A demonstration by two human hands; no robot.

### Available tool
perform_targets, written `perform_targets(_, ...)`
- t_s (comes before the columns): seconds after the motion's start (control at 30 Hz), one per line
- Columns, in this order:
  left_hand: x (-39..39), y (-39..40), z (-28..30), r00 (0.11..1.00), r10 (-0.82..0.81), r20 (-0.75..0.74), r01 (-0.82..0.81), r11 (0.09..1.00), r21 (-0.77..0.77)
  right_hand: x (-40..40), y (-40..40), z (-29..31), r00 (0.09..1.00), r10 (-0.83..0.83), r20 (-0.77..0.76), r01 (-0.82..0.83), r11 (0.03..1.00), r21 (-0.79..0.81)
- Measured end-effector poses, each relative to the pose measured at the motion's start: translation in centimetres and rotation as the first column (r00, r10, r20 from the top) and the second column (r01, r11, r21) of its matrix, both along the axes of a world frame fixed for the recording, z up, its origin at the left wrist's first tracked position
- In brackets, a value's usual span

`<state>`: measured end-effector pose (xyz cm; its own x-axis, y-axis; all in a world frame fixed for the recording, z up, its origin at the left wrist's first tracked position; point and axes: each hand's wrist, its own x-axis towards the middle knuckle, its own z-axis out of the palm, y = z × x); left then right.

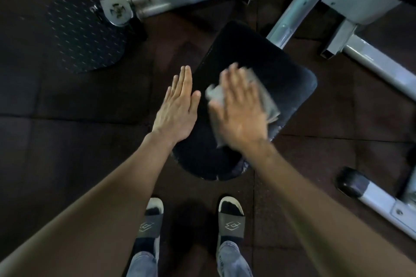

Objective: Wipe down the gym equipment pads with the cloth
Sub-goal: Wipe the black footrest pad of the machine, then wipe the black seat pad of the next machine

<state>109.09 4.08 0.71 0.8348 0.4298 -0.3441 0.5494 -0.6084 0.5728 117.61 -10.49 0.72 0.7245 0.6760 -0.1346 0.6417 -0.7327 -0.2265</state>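
Note:
A black padded seat [281, 74] of a gym machine lies in the middle of the view, worn at its near edge. My right hand [242, 112] presses flat on a grey cloth [270, 105] spread over the pad's middle; the hand is blurred. Cloth corners stick out on both sides of the palm. My left hand [177, 108] rests flat on the pad's left edge, fingers straight and together, holding nothing.
Grey metal frame bars [304, 4] run behind and to the right of the seat. A black studded foot plate [85, 36] sits at the left on a pivot. A roller pad end [351, 183] is at the right. Dark rubber floor tiles and my two sandalled feet lie below.

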Motion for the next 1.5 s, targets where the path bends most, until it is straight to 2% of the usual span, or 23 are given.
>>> perform_targets(0.1, -2.5, 0.5, 3.0, 0.993, 0.11, -0.049, -0.115, 0.986, -0.119, -6.2, -1.0, 0.3, 0.945, 0.305, -0.118, -0.299, 0.952, 0.068)
perform_targets(0.17, -5.4, 0.9, 5.7, 0.98, 0.183, -0.073, -0.192, 0.973, -0.127, -7.7, -2.1, 0.9, 0.904, 0.378, -0.2, -0.365, 0.925, 0.103)
perform_targets(0.2, -6.9, 1.3, 7.0, 0.978, 0.191, -0.081, -0.2, 0.972, -0.123, -7.9, -2.3, 1.7, 0.894, 0.348, -0.281, -0.318, 0.936, 0.149)
perform_targets(0.27, -9.6, 2.6, 9.9, 0.977, 0.181, -0.111, -0.193, 0.975, -0.11, -8.1, -1.5, 4.6, 0.853, 0.165, -0.496, -0.044, 0.968, 0.246)
perform_targets(0.33, -11.7, 4.6, 13.3, 0.975, 0.186, -0.121, -0.197, 0.977, -0.083, -8.8, 0.5, 9.2, 0.794, 0.004, -0.608, 0.205, 0.94, 0.273)
perform_targets(0.4, -13.3, 7.0, 17.6, 0.977, 0.192, -0.09, -0.197, 0.978, -0.061, -10.0, 3.3, 14.4, 0.786, -0.059, -0.615, 0.305, 0.903, 0.303)
perform_targets(0.47, -14.4, 10.0, 22.7, 0.981, 0.183, -0.057, -0.186, 0.982, -0.038, -11.3, 7.1, 20.5, 0.798, -0.063, -0.6, 0.337, 0.872, 0.356)
perform_targets(0.63, -18.3, 18.2, 36.3, 0.993, 0.116, 0.011, -0.117, 0.992, 0.052, -14.4, 17.4, 34.5, 0.854, -0.013, -0.521, 0.334, 0.782, 0.527)
perform_targets(0.77, -19.3, 27.6, 45.4, 0.979, 0.172, 0.113, -0.185, 0.976, 0.118, -14.8, 25.6, 43.6, 0.88, 0.016, -0.475, 0.313, 0.733, 0.604)
perform_targets(0.9, -16.5, 37.0, 52.5, 0.967, 0.196, 0.166, -0.221, 0.963, 0.152, -12.9, 33.1, 49.4, 0.886, 0.034, -0.463, 0.317, 0.684, 0.657)
perform_targets(1.03, -11.4, 46.7, 56.6, 0.968, 0.139, 0.208, -0.181, 0.963, 0.198, -8.7, 41.7, 52.1, 0.903, 0.05, -0.426, 0.301, 0.633, 0.713)
perform_targets(1.17, -4.9, 56.7, 59.5, 0.976, 0.1, 0.191, -0.142, 0.965, 0.219, -3.0, 51.6, 53.5, 0.882, 0.023, -0.471, 0.37, 0.585, 0.722)
perform_targets(1.33, 3.3, 67.8, 62.3, 0.987, 0.032, 0.16, -0.065, 0.976, 0.206, 4.5, 62.5, 55.7, 0.866, -0.043, -0.497, 0.426, 0.584, 0.691)
perform_targets(1.5, 13.5, 78.3, 62.9, 0.982, -0.03, 0.186, -0.004, 0.984, 0.18, 13.6, 72.1, 56.5, 0.856, -0.091, -0.509, 0.47, 0.548, 0.692)
